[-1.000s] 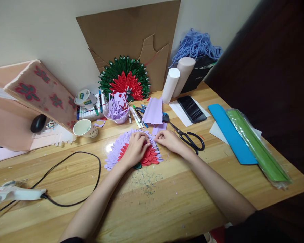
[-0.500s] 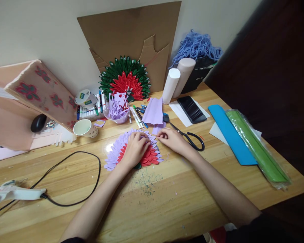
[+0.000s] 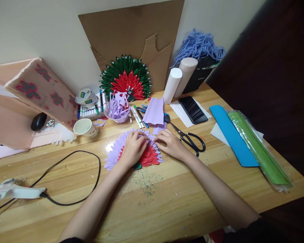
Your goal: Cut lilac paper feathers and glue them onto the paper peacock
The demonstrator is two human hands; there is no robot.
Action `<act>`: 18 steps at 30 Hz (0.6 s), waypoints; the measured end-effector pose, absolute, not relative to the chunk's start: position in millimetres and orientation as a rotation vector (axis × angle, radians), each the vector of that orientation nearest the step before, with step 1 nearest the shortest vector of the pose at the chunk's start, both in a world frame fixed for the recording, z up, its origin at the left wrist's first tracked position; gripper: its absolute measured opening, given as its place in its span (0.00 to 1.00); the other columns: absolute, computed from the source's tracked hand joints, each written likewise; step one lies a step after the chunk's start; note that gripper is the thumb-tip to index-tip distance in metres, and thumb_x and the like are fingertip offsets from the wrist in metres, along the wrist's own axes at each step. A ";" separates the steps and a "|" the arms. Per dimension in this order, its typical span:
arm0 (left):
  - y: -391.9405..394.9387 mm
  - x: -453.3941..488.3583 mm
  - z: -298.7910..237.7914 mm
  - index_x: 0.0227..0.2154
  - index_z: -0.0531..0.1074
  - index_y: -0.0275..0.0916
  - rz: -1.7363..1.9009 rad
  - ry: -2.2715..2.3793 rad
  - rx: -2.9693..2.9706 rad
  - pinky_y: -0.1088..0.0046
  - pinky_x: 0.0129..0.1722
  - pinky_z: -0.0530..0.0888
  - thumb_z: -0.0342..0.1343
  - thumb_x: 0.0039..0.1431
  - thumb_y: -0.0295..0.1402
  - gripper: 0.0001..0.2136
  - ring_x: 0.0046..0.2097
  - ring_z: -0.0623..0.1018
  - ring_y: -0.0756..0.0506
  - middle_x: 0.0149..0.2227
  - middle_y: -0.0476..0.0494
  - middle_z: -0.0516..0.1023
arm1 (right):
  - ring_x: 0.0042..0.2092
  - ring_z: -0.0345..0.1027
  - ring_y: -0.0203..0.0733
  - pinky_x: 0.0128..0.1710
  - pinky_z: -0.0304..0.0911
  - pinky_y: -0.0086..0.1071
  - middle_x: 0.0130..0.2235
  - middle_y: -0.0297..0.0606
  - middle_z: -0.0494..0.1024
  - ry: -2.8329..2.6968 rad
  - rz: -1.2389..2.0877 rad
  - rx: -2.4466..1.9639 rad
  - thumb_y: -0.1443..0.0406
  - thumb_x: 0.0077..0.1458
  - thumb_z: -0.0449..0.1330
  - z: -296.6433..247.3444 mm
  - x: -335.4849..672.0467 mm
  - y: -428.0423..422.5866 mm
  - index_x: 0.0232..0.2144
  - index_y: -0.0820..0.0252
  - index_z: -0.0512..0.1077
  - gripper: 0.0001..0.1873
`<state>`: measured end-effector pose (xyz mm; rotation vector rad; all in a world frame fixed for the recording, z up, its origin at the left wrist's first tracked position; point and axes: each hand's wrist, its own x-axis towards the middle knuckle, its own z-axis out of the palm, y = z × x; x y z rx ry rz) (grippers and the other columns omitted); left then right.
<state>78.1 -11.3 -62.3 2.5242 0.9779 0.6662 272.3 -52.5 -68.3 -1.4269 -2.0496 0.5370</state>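
A half-round paper fan (image 3: 115,155) of lilac petals around red ones lies flat on the wooden table, a bit of green at its lower edge. Over its middle rests my left hand (image 3: 134,145), fingers bent and pressed down on the petals, covering part of them. My right hand (image 3: 170,144) is at the fan's right edge, thumb and fingers pinched together by the lilac petal tips. Whatever lies in that pinch is too small to make out. Just behind are lilac crepe paper pieces (image 3: 154,111), with black-handled scissors (image 3: 190,139) right of my right hand.
A finished-looking green and red fan (image 3: 142,76) leans on cardboard (image 3: 131,27). Around stand a paper cup (image 3: 91,130), a bowl of lilac scraps (image 3: 117,116) and white rolls (image 3: 172,86). A phone (image 3: 193,109), blue paper (image 3: 233,135), green paper (image 3: 259,148) and a corded glue gun (image 3: 27,192) lie about.
My right hand has shifted slightly left and down, from beside the fan to its lilac edge. My left hand stays on the petals. The view has tilted a little.
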 end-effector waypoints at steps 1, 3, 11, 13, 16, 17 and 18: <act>-11.0 77.3 -61.4 0.38 0.71 0.39 0.669 0.986 2.510 0.62 0.47 0.66 0.49 0.60 0.31 0.08 0.46 0.65 0.43 0.42 0.42 0.70 | 0.43 0.62 0.43 0.43 0.62 0.37 0.35 0.39 0.71 -2.053 0.538 -1.429 0.70 0.52 0.57 -68.5 272.5 -52.2 0.31 0.59 0.71 0.04; -10.8 76.3 -60.1 0.36 0.72 0.39 0.656 0.980 2.493 0.62 0.46 0.66 0.49 0.60 0.31 0.07 0.46 0.65 0.43 0.42 0.42 0.70 | 0.43 0.62 0.44 0.43 0.62 0.37 0.35 0.40 0.71 -2.060 0.541 -1.431 0.70 0.52 0.56 -69.0 272.8 -51.5 0.31 0.59 0.71 0.04; -12.4 77.4 -59.9 0.35 0.74 0.40 0.625 0.923 2.511 0.61 0.44 0.67 0.49 0.59 0.32 0.08 0.44 0.66 0.43 0.41 0.42 0.71 | 0.43 0.62 0.45 0.42 0.61 0.38 0.35 0.40 0.71 -2.056 0.542 -1.436 0.70 0.53 0.56 -71.9 271.2 -51.4 0.33 0.59 0.71 0.05; -12.4 77.1 -59.8 0.35 0.74 0.40 0.617 0.917 2.514 0.62 0.45 0.67 0.49 0.59 0.32 0.08 0.44 0.66 0.43 0.40 0.42 0.71 | 0.43 0.62 0.44 0.43 0.61 0.38 0.35 0.40 0.71 -2.060 0.560 -1.416 0.70 0.53 0.55 -70.2 272.0 -50.3 0.33 0.58 0.71 0.06; -12.3 76.5 -59.4 0.35 0.74 0.39 0.601 0.907 2.512 0.62 0.45 0.66 0.49 0.60 0.32 0.08 0.45 0.66 0.43 0.41 0.42 0.71 | 0.42 0.62 0.42 0.43 0.60 0.36 0.36 0.39 0.71 -2.084 0.590 -1.373 0.71 0.54 0.55 -65.3 274.3 -44.9 0.32 0.58 0.72 0.06; -12.3 76.4 -59.3 0.35 0.74 0.39 0.600 0.906 2.512 0.62 0.45 0.66 0.49 0.60 0.33 0.08 0.45 0.66 0.43 0.41 0.42 0.71 | 0.42 0.62 0.42 0.43 0.60 0.36 0.35 0.39 0.71 -2.102 0.600 -1.361 0.71 0.54 0.55 -63.6 275.1 -42.2 0.32 0.59 0.72 0.06; -12.3 76.2 -59.4 0.35 0.74 0.39 0.600 0.905 2.512 0.63 0.45 0.66 0.49 0.60 0.33 0.08 0.45 0.66 0.43 0.41 0.42 0.71 | 0.42 0.62 0.42 0.43 0.60 0.35 0.35 0.39 0.71 -2.127 0.611 -1.348 0.70 0.54 0.55 -62.1 275.8 -39.3 0.32 0.59 0.72 0.06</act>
